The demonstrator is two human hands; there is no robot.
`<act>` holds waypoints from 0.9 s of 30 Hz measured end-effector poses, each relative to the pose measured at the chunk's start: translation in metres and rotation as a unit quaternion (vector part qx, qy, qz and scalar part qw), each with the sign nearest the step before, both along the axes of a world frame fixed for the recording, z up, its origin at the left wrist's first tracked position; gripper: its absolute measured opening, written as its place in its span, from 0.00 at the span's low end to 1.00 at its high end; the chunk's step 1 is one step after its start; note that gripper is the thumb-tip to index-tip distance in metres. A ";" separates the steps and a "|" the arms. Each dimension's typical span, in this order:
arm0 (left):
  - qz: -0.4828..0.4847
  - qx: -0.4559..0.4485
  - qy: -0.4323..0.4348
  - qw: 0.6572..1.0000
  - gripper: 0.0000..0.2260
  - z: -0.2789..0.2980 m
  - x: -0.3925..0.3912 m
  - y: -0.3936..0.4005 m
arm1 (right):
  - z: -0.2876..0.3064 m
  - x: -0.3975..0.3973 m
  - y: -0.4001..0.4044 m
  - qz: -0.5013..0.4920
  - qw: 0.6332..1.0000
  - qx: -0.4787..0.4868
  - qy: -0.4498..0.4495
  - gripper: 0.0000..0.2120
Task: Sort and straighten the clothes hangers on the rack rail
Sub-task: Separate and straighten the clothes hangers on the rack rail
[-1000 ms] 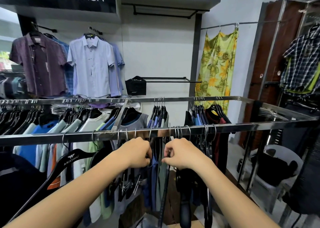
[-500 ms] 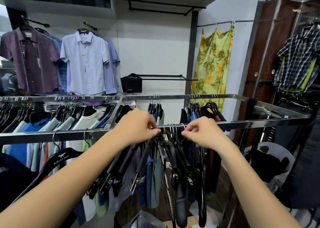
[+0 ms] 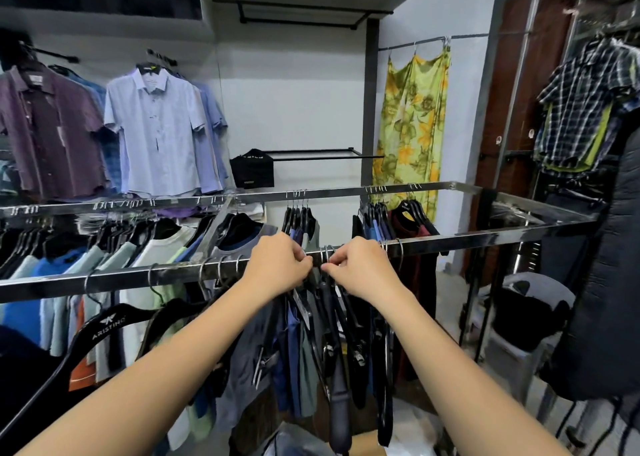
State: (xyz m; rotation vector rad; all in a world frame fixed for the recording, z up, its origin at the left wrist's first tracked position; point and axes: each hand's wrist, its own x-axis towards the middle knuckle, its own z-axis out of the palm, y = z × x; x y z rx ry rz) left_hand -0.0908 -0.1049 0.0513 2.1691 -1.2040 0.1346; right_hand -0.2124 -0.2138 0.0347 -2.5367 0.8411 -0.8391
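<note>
A shiny steel rack rail (image 3: 114, 279) runs across in front of me. Several black hangers (image 3: 341, 331) hang bunched under its middle, some empty, some with dark clothes. My left hand (image 3: 277, 265) is closed on the wire hooks at the rail, left of the bunch. My right hand (image 3: 360, 265) pinches a hook just right of it, the two hands almost touching. Loose wire hooks (image 3: 211, 268) sit on the rail further left. A black hanger marked ARISTINO (image 3: 104, 327) hangs tilted at lower left.
A second rail (image 3: 346, 192) behind carries more hangers with T-shirts. Shirts (image 3: 156, 126) hang on the back wall, a yellow floral dress (image 3: 408, 123) at the right. A plaid shirt (image 3: 581, 109) and a dark coat (image 3: 606, 282) hang at far right, above a grey chair (image 3: 526, 324).
Both hands rose from the hanger necks below the rail up to the hooks at the rail. The hands came closer together, and the hangers between them are bunched tighter.
</note>
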 end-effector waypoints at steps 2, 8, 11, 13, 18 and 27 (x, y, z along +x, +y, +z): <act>-0.002 -0.008 0.007 1.000 0.09 0.000 -0.001 0.003 | -0.003 0.004 -0.001 -0.003 1.000 0.000 -0.006 0.08; -0.015 -0.041 0.004 0.999 0.10 0.010 -0.001 0.017 | -0.004 0.003 -0.008 0.018 0.996 0.077 -0.051 0.07; -0.022 -0.049 -0.003 0.999 0.10 0.016 -0.001 0.025 | -0.002 -0.001 -0.011 0.029 0.990 0.116 -0.072 0.09; -0.030 -0.042 -0.004 0.999 0.09 0.019 0.000 0.033 | 0.000 -0.004 -0.011 0.033 0.988 0.128 -0.076 0.09; -0.052 -0.007 0.009 0.999 0.09 0.027 0.006 0.048 | 0.010 -0.017 0.001 0.061 0.988 0.132 -0.049 0.10; -0.088 0.028 0.009 0.996 0.10 0.032 0.005 0.089 | 0.022 -0.038 0.056 0.156 0.976 0.150 -0.019 0.12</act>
